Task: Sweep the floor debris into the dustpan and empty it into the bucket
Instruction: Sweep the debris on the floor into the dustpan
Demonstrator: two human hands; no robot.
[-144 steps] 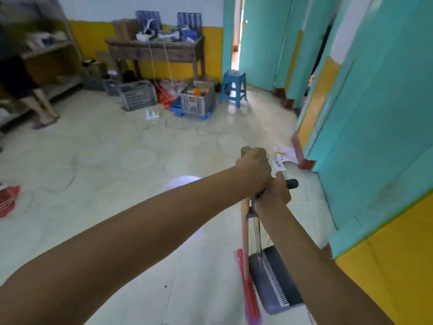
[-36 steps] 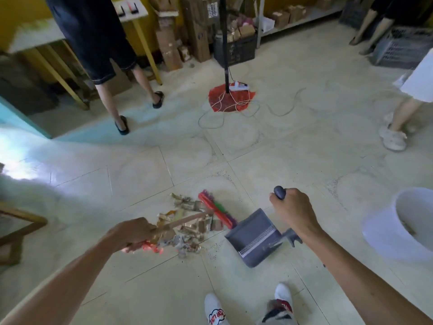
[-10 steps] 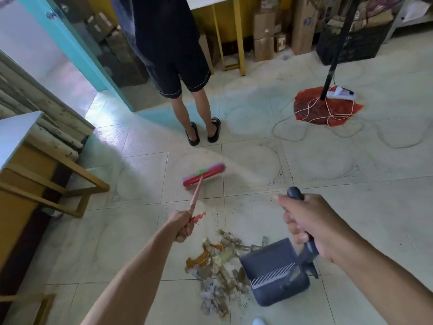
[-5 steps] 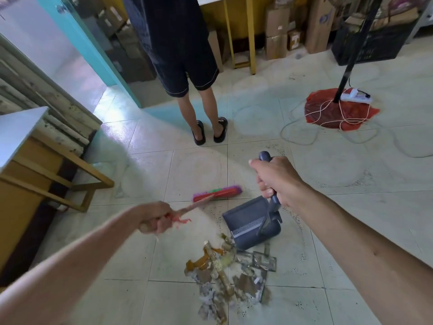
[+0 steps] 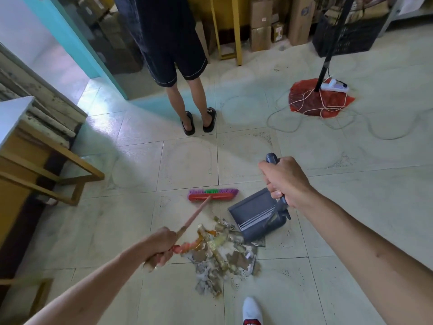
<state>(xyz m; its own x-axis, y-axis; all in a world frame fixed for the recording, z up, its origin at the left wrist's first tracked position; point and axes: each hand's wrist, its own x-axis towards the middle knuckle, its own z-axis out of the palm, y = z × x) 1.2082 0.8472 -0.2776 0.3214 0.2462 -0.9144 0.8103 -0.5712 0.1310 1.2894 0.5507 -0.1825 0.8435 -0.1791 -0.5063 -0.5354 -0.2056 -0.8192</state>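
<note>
A pile of paper and cardboard debris [image 5: 222,256] lies on the tiled floor just ahead of my shoe. My left hand [image 5: 161,246] grips the wooden handle of a broom [image 5: 212,194], whose red head with purple and green bristles rests on the floor beyond the pile. My right hand [image 5: 284,180] is closed on the upright handle of a grey dustpan [image 5: 254,213]. The pan sits on the floor at the pile's far right edge, between the broom head and the debris. No bucket is in view.
A person in dark shorts and black sandals [image 5: 199,121] stands about two tiles ahead. A wooden table frame [image 5: 54,170] is at the left. A black stand on a red mat [image 5: 321,99] with loose cords lies at the right. Boxes and a black crate line the back wall.
The broom head has swung right and nearer, now just beyond the pile. The dustpan has come back down beside the debris, after being lifted further away half a second ago.
</note>
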